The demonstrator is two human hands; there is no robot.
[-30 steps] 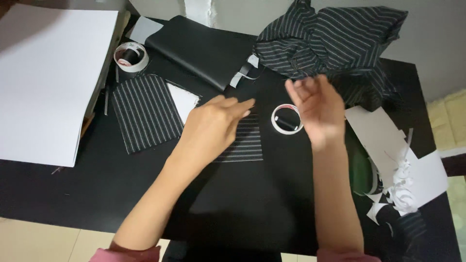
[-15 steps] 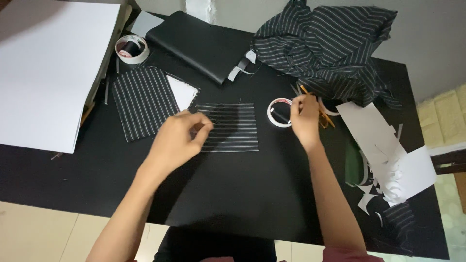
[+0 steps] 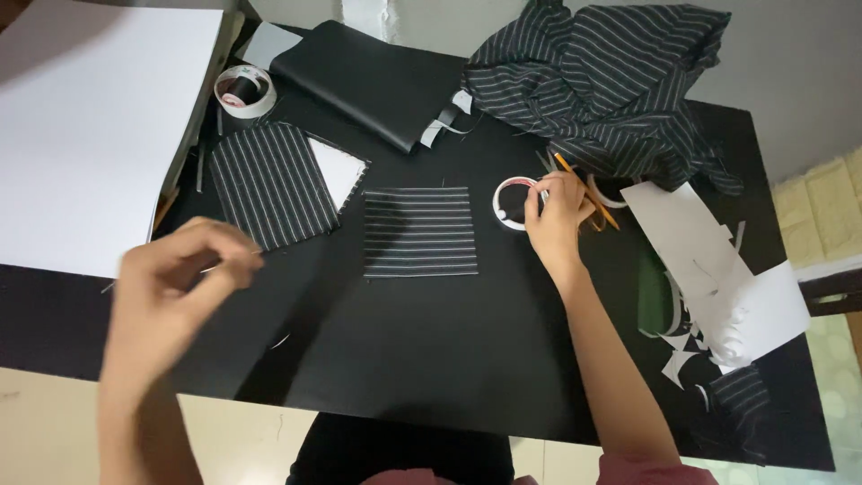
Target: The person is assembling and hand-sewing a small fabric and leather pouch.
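From the head view, the left hand [image 3: 175, 287] has come away from the striped fabric square [image 3: 419, 232] it was pressing half a second ago. It now hangs blurred over the near left part of the black table [image 3: 431, 359], well apart from the square. Its fingers are curled together with thumb and forefinger nearly meeting. Something thin may be pinched there, perhaps a thread or a pin, but the blur leaves me unable to tell what the grip has, or whether it has anything.

The square now lies flat and free in the middle of the table, its stripes running crosswise, with neither hand on it. I judge that the smoothing of this piece is done for now and that the work has turned to the tape.

The right hand [image 3: 558, 216] stays at the small white tape roll [image 3: 514, 203], just right of the square. Its fingertips close on the roll's right rim, the grip narrow, and the roll rests on the table. A yellow pencil [image 3: 579, 184] lies just behind that hand.

Further off, a second striped piece [image 3: 269, 184] lies left of the square over a white card. A larger tape roll [image 3: 244, 90] sits at the far left beside a big white sheet [image 3: 81, 135]. Bunched striped cloth [image 3: 611, 81] fills the far right, with paper offcuts [image 3: 718, 278] near it.
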